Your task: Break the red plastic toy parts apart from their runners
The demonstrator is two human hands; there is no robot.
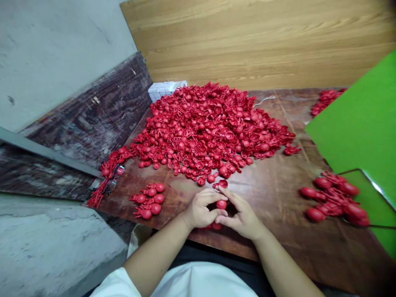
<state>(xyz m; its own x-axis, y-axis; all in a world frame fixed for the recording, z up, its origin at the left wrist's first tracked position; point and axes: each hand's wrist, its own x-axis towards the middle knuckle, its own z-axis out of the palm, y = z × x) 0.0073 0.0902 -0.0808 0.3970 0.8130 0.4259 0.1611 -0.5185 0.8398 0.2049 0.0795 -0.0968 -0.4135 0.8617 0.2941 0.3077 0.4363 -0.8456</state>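
Both my hands meet near the table's front edge around a small red plastic figure [221, 204] with a round head. My left hand [201, 209] has its thumb and fingers curled against the figure's left side. From the other side, the thumb and fingers of my right hand [241, 215] close on the same piece. My fingers hide the rest of it. Just beyond my fingertips lies a hollow red half shell [222, 183]. Below my hands, another red piece [216, 225] shows in part on the table.
A large heap of red plastic parts [204, 128] covers the table's middle and back. Smaller red groups lie at left [150, 200] and right [335, 198]. Glasses [113, 181] rest at the left edge. White stacked blocks [165, 88] stand behind; a green panel [361, 136] rises right.
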